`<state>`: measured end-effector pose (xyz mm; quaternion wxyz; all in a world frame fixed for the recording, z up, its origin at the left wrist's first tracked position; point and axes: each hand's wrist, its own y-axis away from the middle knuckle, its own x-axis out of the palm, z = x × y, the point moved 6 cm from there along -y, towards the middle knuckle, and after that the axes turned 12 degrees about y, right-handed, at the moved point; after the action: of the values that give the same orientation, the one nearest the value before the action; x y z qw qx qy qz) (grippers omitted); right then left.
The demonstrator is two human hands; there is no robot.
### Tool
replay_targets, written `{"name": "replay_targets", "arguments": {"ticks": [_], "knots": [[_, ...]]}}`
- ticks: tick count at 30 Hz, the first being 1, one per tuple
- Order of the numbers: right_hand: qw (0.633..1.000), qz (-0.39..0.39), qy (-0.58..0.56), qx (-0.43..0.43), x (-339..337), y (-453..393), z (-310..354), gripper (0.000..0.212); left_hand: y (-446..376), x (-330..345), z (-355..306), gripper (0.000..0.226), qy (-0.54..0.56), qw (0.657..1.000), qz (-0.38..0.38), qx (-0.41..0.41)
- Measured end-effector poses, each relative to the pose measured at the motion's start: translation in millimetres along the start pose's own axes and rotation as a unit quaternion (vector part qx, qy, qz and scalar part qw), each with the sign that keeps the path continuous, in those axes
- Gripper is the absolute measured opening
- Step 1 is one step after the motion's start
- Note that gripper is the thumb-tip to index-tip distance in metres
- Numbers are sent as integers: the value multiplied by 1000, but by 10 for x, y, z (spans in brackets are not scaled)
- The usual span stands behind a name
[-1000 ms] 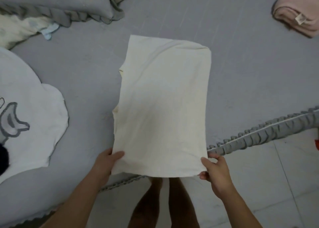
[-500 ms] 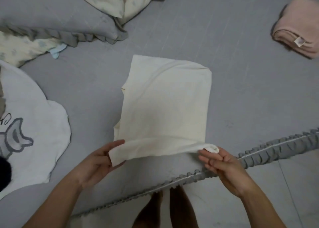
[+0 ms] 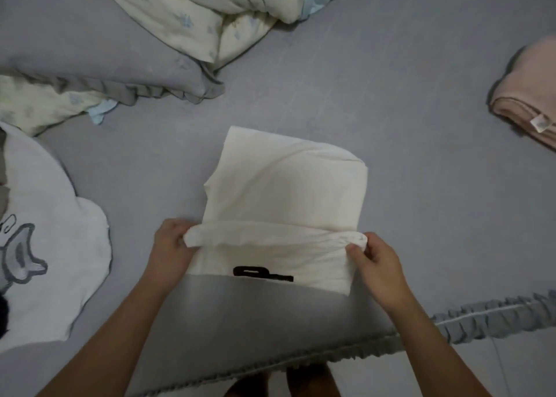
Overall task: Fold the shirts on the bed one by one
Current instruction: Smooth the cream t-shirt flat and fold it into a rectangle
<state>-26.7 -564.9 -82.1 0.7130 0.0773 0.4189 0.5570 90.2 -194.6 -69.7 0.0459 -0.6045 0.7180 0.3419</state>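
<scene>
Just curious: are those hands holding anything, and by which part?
Both hold the cream shirt: left hand and right hand pinch the two ends of its folded-over near edge.

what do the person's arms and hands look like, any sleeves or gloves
Both forearms are bare up to the frame edge, with no sleeve in view. The left hand and right hand wear no gloves, and no rings, watch or bracelet show. Short nails.

cream shirt (image 3: 285,198) | half-folded, near edge lifted | black print showing | on bed (image 3: 421,156)

Both hands (image 3: 173,246) (image 3: 377,264) have rolled the cream shirt's (image 3: 285,192) near hem farther up, exposing a black print (image 3: 261,274).
</scene>
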Motion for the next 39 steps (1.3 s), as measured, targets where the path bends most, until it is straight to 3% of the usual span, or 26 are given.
{"name": "replay_targets", "arguments": {"ticks": [3,6,11,16,18,21,24,28,33,37,39], "knots": [[998,-48,-32,-13,-180,-412,212,10,-433,42,-193,20,192,974,-20,-120],[992,-110,-54,-2,-301,-939,377,12,-1010,192,-348,28,260,947,-30,-185],[984,-148,-38,96,-120,-1545,185,9,-1715,507,-363,30,97,991,-17,-95],[983,-146,-15,110,-12,-1439,137,19,-1807,542,-346,28,50,998,1,-41],[978,-183,-14,100,-59,-1340,137,21,-1838,492,-406,20,63,998,-16,-4],[960,-251,-50,114,-119,-1253,50,21,-1949,491,-458,33,66,997,-34,20],[964,-223,-12,145,-27,-1328,0,23,-2014,580,-335,52,-55,998,-14,10],[967,-210,-4,146,-11,-1406,81,22,-2023,617,-328,54,-126,991,-15,33],[967,-215,28,137,-77,-1444,124,23,-2012,499,-320,55,-123,990,-24,63],[964,-213,38,154,-40,-1443,28,16,-2030,526,-232,35,-95,995,-29,28],[961,-226,20,155,-3,-1391,5,13,-1992,500,-181,49,-54,997,-62,-4]]}}
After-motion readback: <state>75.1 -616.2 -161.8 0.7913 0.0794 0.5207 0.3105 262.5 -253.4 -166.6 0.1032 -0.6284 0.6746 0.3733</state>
